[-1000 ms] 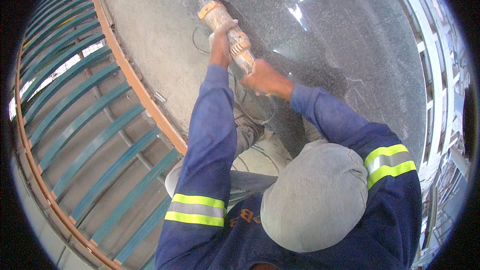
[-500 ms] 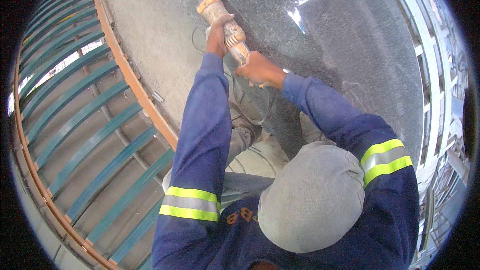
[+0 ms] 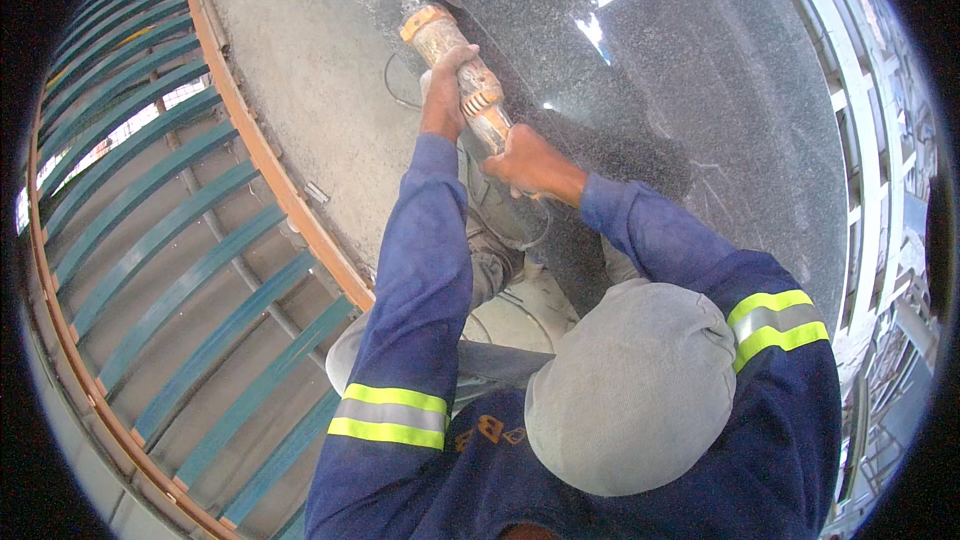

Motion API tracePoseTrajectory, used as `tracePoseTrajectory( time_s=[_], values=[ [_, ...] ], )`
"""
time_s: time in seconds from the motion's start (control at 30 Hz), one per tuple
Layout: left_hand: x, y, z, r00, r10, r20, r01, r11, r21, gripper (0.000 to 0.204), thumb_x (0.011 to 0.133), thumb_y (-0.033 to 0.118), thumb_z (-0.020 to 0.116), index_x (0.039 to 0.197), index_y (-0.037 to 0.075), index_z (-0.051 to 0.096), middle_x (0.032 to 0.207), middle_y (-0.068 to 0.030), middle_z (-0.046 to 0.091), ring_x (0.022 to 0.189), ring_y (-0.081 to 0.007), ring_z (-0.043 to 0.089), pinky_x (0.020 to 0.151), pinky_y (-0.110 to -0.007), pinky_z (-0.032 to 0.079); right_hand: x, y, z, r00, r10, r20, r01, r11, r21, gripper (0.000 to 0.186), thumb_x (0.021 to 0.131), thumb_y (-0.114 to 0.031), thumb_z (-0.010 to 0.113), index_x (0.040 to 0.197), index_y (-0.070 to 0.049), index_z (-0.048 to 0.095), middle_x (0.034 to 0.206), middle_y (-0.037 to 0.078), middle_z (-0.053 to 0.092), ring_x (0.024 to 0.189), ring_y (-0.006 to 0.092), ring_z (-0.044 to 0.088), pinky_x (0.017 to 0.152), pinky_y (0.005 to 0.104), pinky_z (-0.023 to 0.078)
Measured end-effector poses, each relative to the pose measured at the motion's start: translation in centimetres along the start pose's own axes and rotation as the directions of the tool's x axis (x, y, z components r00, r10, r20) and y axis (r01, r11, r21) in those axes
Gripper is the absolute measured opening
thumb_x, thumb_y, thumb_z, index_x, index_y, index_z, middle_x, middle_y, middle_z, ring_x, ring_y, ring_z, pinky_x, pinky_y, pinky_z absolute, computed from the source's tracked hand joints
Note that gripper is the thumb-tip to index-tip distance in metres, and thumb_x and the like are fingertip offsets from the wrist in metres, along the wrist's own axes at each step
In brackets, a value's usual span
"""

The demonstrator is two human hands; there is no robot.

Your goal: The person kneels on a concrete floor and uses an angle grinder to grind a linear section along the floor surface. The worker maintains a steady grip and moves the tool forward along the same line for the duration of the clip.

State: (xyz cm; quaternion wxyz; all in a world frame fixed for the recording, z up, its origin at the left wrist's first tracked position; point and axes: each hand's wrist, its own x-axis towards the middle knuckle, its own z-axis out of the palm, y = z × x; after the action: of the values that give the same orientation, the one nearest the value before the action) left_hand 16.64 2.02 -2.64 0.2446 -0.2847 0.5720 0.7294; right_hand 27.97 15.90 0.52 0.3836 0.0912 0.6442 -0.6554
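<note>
At the far left a rack of teal slats (image 3: 150, 240) is seen, edged by an orange rail (image 3: 262, 155). The left hand (image 3: 445, 80) is closed around the front of an orange angle grinder (image 3: 455, 65), and the right hand (image 3: 530, 162) is clamped on its rear grip. The tool is held against the edge of a dark polished stone slab (image 3: 700, 100), so edge grinding appears to be in hand. A steady, controlled pass along that edge is called for. No containers are visible.

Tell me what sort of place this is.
Probably a stone-cutting yard or workshop. A large dark speckled stone slab lies flat, both hands hold an orange angle grinder at its edge, and pale dust coats the grey surface beside a green-slatted rack.
</note>
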Motion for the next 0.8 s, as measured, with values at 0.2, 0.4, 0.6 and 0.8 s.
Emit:
tracePoseTrajectory(
  time_s=[0.2, 0.4, 0.6, 0.8],
  values=[
    [0.5, -0.1, 0.0, 0.999, 0.020, 0.028, -0.021, 0.999, 0.027, 0.035, 0.083, 0.022, 0.070, 0.106, 0.002, 0.052, 0.076, -0.0157, 0.062, 0.061, -0.0278, 0.067, 0.055, -0.041, 0.059, 1.2, 1.2, 0.1, 1.000, -0.004, -0.007, 0.004, 1.000, -0.004, 0.029, 0.078, -0.016, 0.068, 0.083, 0.013, 0.064, 0.065, 0.016, 0.066, 0.051, 0.0232, 0.066, 0.048, 0.0386, 0.051],
    [0.5, 0.4, 0.2, 0.999, 0.032, -0.043, -0.029, 0.996, 0.082, 0.036, 0.084, 0.021, 0.069, 0.108, 0.002, 0.052, 0.078, -0.0130, 0.062, 0.063, -0.0262, 0.067, 0.057, -0.040, 0.059, 1.7, 0.7, -0.1, 1.000, -0.031, 0.002, 0.031, 1.000, -0.005, 0.033, 0.079, -0.017, 0.068, 0.088, 0.014, 0.063, 0.068, 0.017, 0.068, 0.051, 0.0225, 0.066, 0.048, 0.0381, 0.051],
    [0.4, 0.7, 0.5, 0.999, 0.012, -0.037, -0.011, 0.999, 0.034, 0.035, 0.079, 0.015, 0.071, 0.106, -0.002, 0.057, 0.080, -0.0108, 0.062, 0.062, -0.0235, 0.066, 0.054, -0.039, 0.058, 1.4, 0.0, -0.1, 1.000, -0.010, -0.013, 0.010, 1.000, -0.011, 0.037, 0.079, -0.018, 0.069, 0.092, 0.016, 0.064, 0.069, 0.018, 0.068, 0.052, 0.0234, 0.067, 0.049, 0.0386, 0.051],
    [-1.9, 0.8, 1.6, 0.999, 0.013, -0.043, -0.011, 1.000, 0.028, 0.035, 0.080, 0.015, 0.070, 0.106, -0.002, 0.057, 0.080, -0.0102, 0.062, 0.062, -0.0228, 0.066, 0.054, -0.038, 0.057, -0.4, -0.2, -0.2, 0.999, 0.039, 0.002, -0.039, 0.999, -0.025, 0.039, 0.079, -0.019, 0.071, 0.092, 0.016, 0.064, 0.069, 0.019, 0.067, 0.056, 0.0254, 0.069, 0.053, 0.0394, 0.053]
  ],
)
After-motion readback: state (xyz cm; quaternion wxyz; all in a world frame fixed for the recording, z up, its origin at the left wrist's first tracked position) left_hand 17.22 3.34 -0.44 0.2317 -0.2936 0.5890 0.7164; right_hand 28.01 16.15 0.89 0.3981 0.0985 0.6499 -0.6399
